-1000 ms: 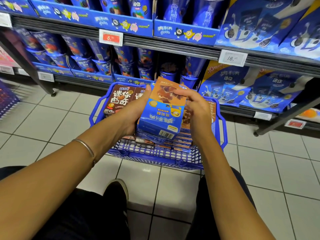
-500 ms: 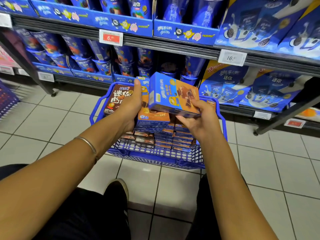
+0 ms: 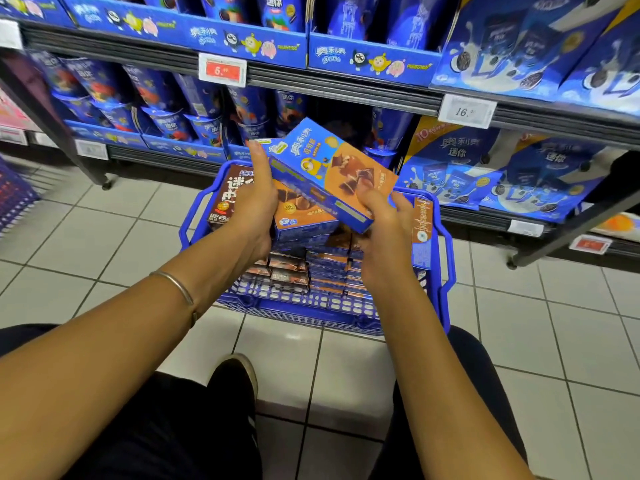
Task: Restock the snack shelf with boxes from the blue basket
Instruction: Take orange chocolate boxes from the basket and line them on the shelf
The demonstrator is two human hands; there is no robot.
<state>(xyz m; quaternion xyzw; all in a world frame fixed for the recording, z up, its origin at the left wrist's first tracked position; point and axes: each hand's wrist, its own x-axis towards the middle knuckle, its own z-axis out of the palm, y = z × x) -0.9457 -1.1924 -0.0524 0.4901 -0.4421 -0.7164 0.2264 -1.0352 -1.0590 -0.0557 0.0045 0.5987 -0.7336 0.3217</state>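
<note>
A blue plastic basket (image 3: 440, 258) stands on the floor before the snack shelf (image 3: 346, 88), packed with stacked snack boxes. My right hand (image 3: 384, 220) grips a blue and orange snack box (image 3: 329, 168) by its near end, tilted above the basket. My left hand (image 3: 256, 199) holds the left side of another blue and orange box (image 3: 304, 216) that lies under the first one. A brown box (image 3: 227, 195) stands at the basket's left side, partly behind my left hand.
The lower shelf holds blue snack cups (image 3: 166, 98) on the left and large blue packs (image 3: 485, 168) on the right. Price tags (image 3: 222, 70) hang on the shelf rails. A second basket (image 3: 14, 192) shows at the far left. My shoe (image 3: 235, 375) rests on the tiled floor.
The top box has turned from upright and face-down to face-up and tilted, and has risen toward the shelf in my right hand. My left hand has shifted to the stack beneath.
</note>
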